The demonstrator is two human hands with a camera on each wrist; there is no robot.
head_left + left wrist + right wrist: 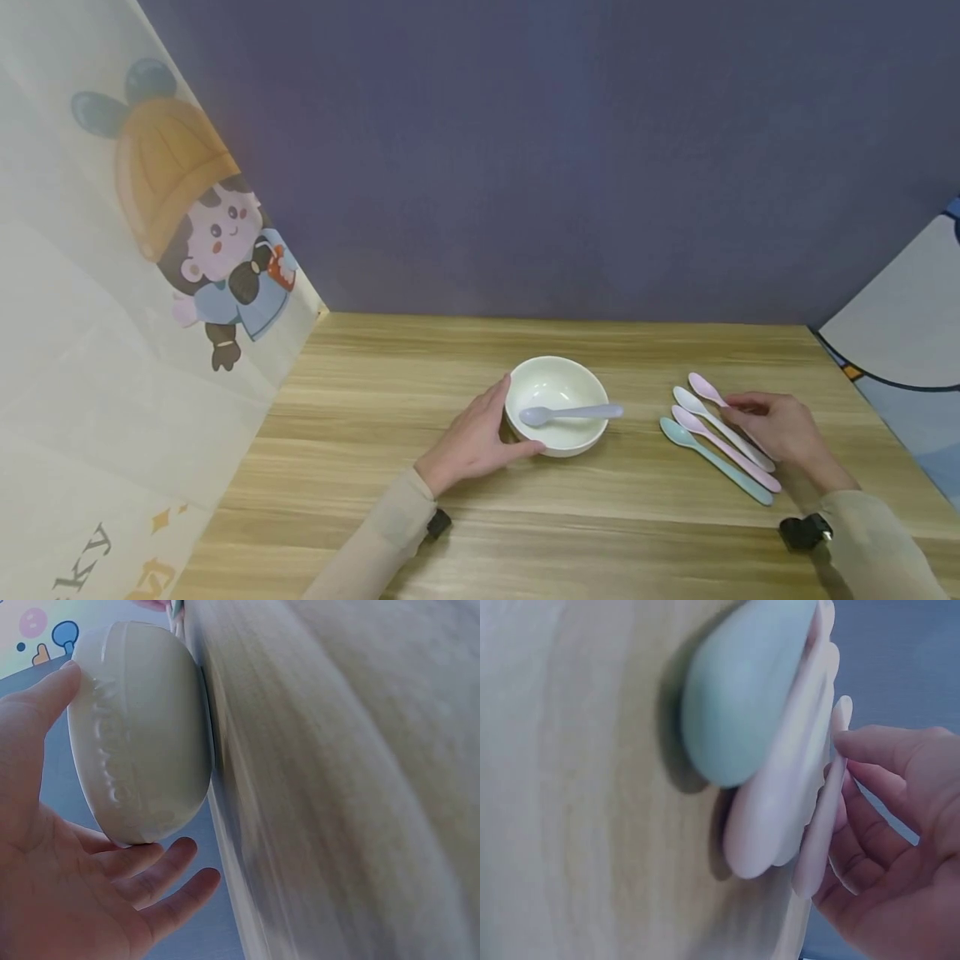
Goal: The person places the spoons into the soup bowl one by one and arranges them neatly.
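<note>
My left hand (476, 437) holds the left side of a white bowl (558, 371), thumb by the near rim and fingers at the far side. In the left wrist view the bowl's wall (150, 735) lies between thumb and fingers. A lilac spoon (577, 412) rests in the bowl, its handle end over the right rim. At the right, my right hand (780, 429) pinches the handle of a pink spoon (821, 840), the farthest in a row. Beside it lie a white spoon (720, 425), another pink spoon (723, 446) and a green spoon (716, 460).
The spoons and bowl are on a wood-grain table (360, 400). A dark blue-grey panel (525, 167) rises along its back edge. To the left stands a pale wall with a cartoon figure (217, 225), and another printed panel (900, 317) is at the right.
</note>
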